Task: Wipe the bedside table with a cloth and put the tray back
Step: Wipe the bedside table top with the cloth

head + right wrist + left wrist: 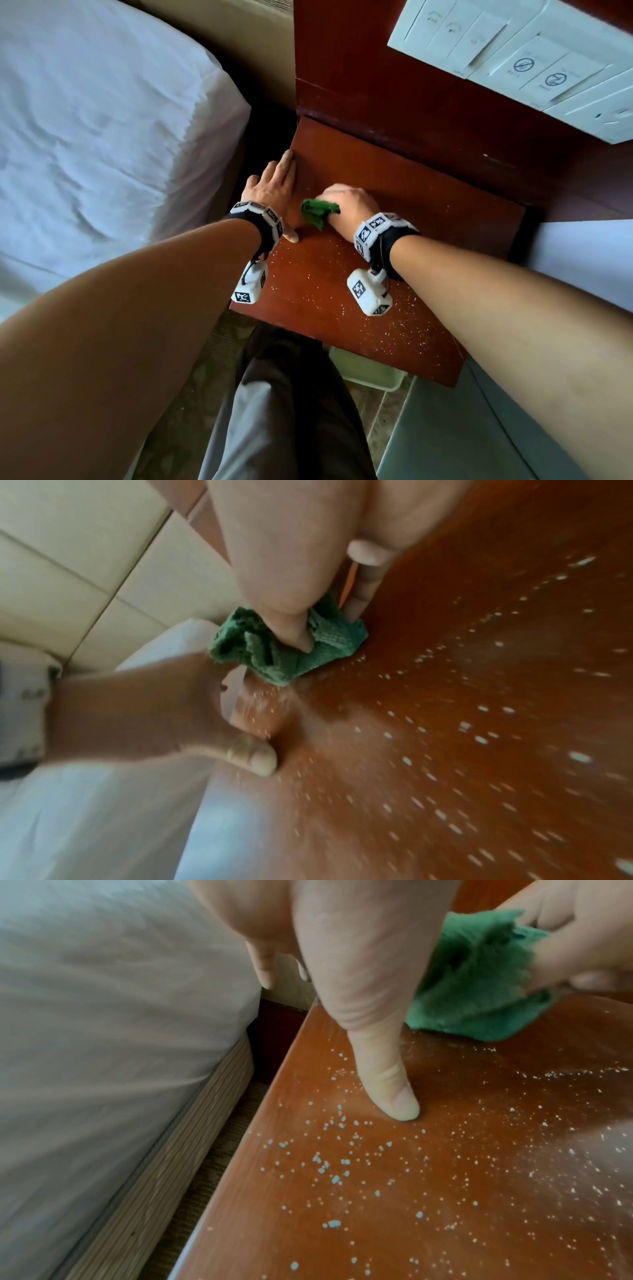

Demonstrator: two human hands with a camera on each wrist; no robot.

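Observation:
The bedside table is red-brown wood, and its near half is strewn with white crumbs. My left hand lies flat along the table's left edge with straight fingers; in the left wrist view its thumb presses the wood. My right hand grips a crumpled green cloth against the tabletop, just right of the left hand. The right wrist view shows the thumb dug into the cloth. A pale tray peeks out on the floor below the table's front edge.
A bed with a white sheet stands close on the left, a narrow gap away from the table. A white switch panel is fixed to the wooden back board. Another white surface borders the right. My leg stands before the table.

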